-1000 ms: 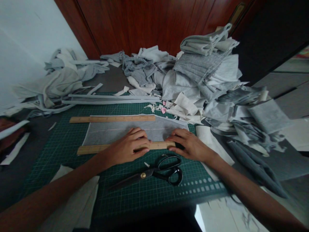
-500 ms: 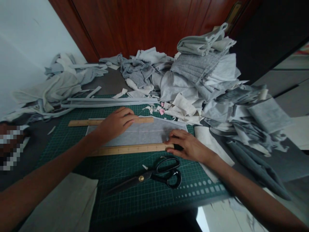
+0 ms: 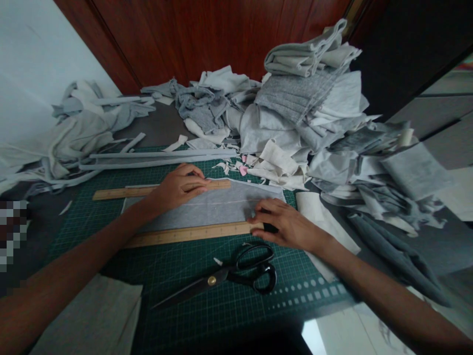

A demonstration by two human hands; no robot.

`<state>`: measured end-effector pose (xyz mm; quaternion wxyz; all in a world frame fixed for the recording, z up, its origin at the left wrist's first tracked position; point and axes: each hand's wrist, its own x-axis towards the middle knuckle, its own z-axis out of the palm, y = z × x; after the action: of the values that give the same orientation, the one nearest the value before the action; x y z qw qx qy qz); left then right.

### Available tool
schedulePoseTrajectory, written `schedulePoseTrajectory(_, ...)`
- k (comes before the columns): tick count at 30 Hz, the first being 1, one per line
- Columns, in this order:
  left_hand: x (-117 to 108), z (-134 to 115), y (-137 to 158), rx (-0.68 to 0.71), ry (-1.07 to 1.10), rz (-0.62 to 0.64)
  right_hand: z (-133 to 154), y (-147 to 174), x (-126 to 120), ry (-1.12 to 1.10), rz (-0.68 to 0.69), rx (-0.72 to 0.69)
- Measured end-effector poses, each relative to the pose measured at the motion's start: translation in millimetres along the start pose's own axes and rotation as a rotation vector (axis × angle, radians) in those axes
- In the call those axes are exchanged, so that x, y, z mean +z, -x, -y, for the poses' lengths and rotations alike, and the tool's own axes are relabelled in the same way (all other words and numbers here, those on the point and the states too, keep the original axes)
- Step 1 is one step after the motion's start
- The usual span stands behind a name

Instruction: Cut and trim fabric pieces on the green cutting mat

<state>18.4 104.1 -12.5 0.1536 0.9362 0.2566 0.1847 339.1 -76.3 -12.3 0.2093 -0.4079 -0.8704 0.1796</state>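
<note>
A grey piece of fabric (image 3: 221, 202) lies flat on the green cutting mat (image 3: 185, 325), a faint line running along it. Across its far edge rests a short wooden ruler (image 3: 121, 192); along its near edge is a longer wooden ruler (image 3: 207, 233). My left hand (image 3: 181, 185) is on the short ruler, its fingertips drawn together at the fabric's upper edge. With thumb and fingers, my right hand (image 3: 279, 222) grips the right end of the long ruler. Black-handled scissors (image 3: 218, 279) lie just in front, blades pointing left.
Folded grey fabrics (image 3: 306, 88) are heaped at the back right, beside small scraps (image 3: 273, 158). Long fabric strips (image 3: 158, 159) cross the mat's far edge. More cloth (image 3: 81, 123) lies at left, a beige piece (image 3: 92, 315) at front left, and a rolled strip (image 3: 310, 207) at right.
The view has shifted slightly. Both hands stay at the rulers, and the fabric and scissors keep about the same places on the mat.
</note>
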Motion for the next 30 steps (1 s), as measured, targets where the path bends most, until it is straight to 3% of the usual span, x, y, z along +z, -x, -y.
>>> schedulePoseTrajectory(12,-2,-16,-7,-0.022,0.016,0.063,0,0,0,-0.005,-0.011,0.000)
schedulePoseTrajectory(30,14,-19,-22,-0.012,0.093,0.002,0,0,-1,-0.021,-0.009,-0.007)
